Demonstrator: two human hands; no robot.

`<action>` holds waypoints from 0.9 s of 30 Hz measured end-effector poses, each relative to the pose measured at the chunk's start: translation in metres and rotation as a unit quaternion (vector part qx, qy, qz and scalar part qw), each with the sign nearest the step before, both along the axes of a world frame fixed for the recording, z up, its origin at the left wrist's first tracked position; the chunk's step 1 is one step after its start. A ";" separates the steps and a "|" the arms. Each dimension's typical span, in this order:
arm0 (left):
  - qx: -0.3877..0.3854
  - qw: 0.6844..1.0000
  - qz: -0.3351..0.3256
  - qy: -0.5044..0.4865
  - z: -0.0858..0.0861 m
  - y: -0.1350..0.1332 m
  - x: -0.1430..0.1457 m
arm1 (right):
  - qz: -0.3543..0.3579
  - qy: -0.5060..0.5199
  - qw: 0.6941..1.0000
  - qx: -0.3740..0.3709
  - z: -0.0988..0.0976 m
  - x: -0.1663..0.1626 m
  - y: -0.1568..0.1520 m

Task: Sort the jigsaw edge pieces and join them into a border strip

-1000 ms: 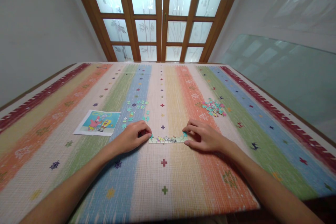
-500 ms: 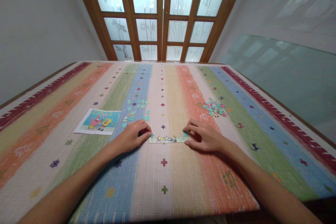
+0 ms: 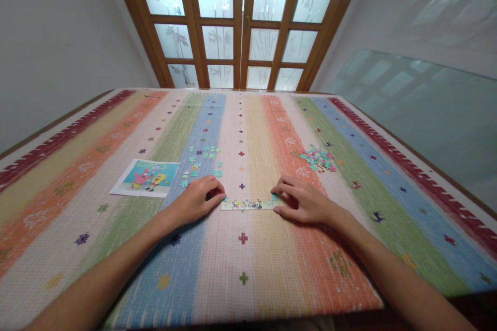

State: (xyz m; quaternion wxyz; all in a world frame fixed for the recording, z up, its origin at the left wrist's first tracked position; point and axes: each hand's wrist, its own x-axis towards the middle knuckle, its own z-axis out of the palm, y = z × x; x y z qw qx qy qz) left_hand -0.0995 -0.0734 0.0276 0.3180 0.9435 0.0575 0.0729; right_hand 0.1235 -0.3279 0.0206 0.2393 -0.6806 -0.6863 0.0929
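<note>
A joined strip of jigsaw puzzle pieces (image 3: 248,205) lies flat on the striped cloth, with a pale straight lower edge and a teal bit at each end. At its left end, my left hand (image 3: 200,197) is closed, thumb and index fingertips together on the corner. My right hand (image 3: 301,200) grips the other end, the thumb at the lower corner and the fingers on the teal piece above it. Loose teal puzzle pieces (image 3: 194,166) are spread beyond my left hand. A heap of mixed puzzle pieces (image 3: 318,158) lies beyond my right hand.
A printed cartoon picture (image 3: 145,178) lies left of my left hand. The striped tablecloth (image 3: 243,258) covers the table. Wooden doors with glass panes (image 3: 240,26) stand past the far edge, and a glass panel (image 3: 419,103) is at the right.
The view has shifted very slightly. Both hands stay at the two ends of the puzzle strip, and the pieces lie as before.
</note>
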 end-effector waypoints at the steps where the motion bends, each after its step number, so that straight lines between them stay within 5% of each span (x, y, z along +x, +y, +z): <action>1: 0.001 1.000 0.001 0.000 0.000 0.000 0.000 | 0.000 0.001 1.000 0.000 0.000 0.000 0.000; 27: 0.008 1.000 -0.028 -0.010 -0.001 0.002 -0.001 | 0.003 0.012 1.000 0.017 -0.004 0.001 0.000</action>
